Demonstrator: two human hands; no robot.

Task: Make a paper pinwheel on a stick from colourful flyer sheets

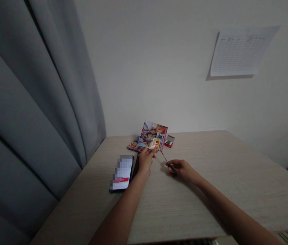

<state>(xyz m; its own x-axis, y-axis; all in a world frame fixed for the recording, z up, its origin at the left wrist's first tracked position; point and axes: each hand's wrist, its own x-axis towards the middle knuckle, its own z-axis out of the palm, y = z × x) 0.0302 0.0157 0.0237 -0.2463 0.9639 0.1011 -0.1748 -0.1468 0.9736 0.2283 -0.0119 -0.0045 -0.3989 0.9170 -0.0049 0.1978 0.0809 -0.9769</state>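
Reached forward with both arms over the pale wooden surface [210, 200], drawing inward toward its far edge. Slanted the left forearm forward and slightly rightward, with the back of the left hand [145, 161] turned up and the fingers stretched toward the right. Narrowed the left grip on the near edge of a colourful printed leaflet [152, 134], held near the far side of the surface, partly over a second leaflet [133, 145]. Could not tell whether fully lifted clear of it.

Angled the right forearm more steeply leftward, with the right hand [183, 169] low above the surface and the fingers curled. Closed the right grip around the dark handle of a thin-bladed tool [173, 169], aimed forward and leftward at the leaflet's near right corner. Could not tell whether touching at the tip.

Saw a small red box [169, 141] just right of the leaflet, and a lit phone [122, 173] lying left of the left wrist, near a dark strip [135, 166] partly hidden by that arm.
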